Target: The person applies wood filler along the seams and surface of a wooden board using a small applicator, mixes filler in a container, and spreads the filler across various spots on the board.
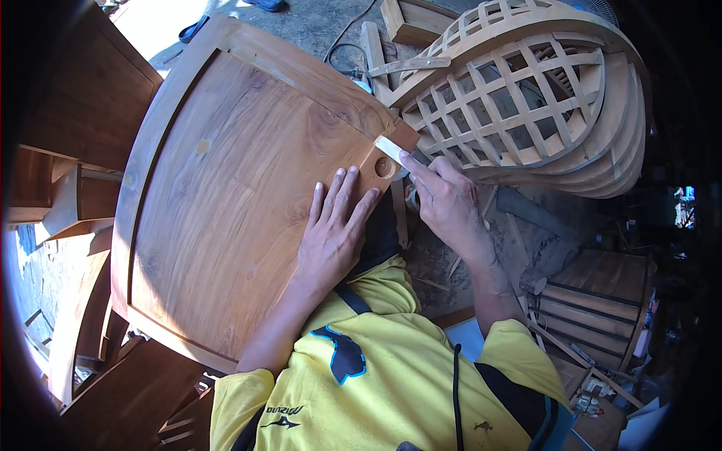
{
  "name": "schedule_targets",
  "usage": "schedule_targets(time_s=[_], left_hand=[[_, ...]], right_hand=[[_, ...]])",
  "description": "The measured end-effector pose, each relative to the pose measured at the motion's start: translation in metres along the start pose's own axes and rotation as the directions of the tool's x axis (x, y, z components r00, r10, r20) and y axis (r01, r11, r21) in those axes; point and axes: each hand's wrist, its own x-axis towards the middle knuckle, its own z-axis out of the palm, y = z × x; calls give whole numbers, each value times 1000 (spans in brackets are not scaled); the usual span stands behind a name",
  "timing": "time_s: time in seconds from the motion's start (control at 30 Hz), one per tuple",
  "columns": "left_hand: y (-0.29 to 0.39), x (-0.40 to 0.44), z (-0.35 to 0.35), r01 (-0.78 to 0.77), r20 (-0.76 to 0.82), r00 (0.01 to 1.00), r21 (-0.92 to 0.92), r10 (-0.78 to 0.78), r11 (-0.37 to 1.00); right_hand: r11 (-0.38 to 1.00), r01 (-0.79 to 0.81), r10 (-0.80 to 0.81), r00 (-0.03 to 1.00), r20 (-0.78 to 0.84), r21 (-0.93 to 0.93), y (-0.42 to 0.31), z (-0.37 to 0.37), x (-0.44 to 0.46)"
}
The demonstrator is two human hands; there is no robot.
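A large wooden door panel (226, 165) with a raised frame lies tilted across my lap. My left hand (332, 229) rests flat on its face near the right edge, fingers spread, holding nothing. Just beyond those fingertips is a round recess (384, 167) cut in the wood. My right hand (449, 203) grips a pale flat strip (389, 149), index finger stretched along it. The strip's far end lies on the panel's edge beside the recess; whether it is a blade or a sanding strip I cannot tell.
A curved wooden lattice frame (519, 105) stands close at the upper right. Dark wooden furniture parts (86, 90) are on the left. A slatted wooden piece (590, 308) sits at the lower right. A cable (340, 41) runs over the floor behind the panel.
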Motion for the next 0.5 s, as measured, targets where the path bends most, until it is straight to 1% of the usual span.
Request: schedule_targets(time_s=[0.1, 0.17, 0.2, 0.27, 0.3, 0.33, 0.4, 0.43, 0.5], left_hand=[[1, -2, -1, 1, 3, 1000, -3, -1, 1000], [0, -2, -4, 0, 11, 1000, -4, 1, 1000], [0, -1, -3, 6, 8, 1000, -9, -6, 1000], [2, 0, -1, 7, 19, 1000, -22, -7, 1000], [2, -1, -2, 0, 20, 1000, -8, 0, 1000], [1, -2, -3, -4, 17, 1000, 11, 4, 1000], [1, -2, -2, -1, 24, 1000, 7, 0, 1000], [0, -2, -2, 4, 24, 1000, -5, -4, 1000], [0, -2, -2, 10, 9, 1000, -10, -10, 1000]], right_hand=[[998, 26, -24, 999, 33, -53, 4, 2, 1], [998, -30, 36, 992, 118, -52, 3, -14, -1], [998, -31, 37, 993, 111, -53, 2, -16, 3], [999, -6, 5, 1000, -15, -52, 2, -16, 14], [995, -18, 18, 1000, -5, -103, 4, -13, 21], [995, -23, 23, 1000, -1, -98, 3, -12, 20], [969, -4, 19, 998, 61, -246, 1, -15, 24], [969, 7, 9, 998, 63, -248, -1, -19, 24], [982, -14, 40, 991, 131, -188, -2, -30, 16]])
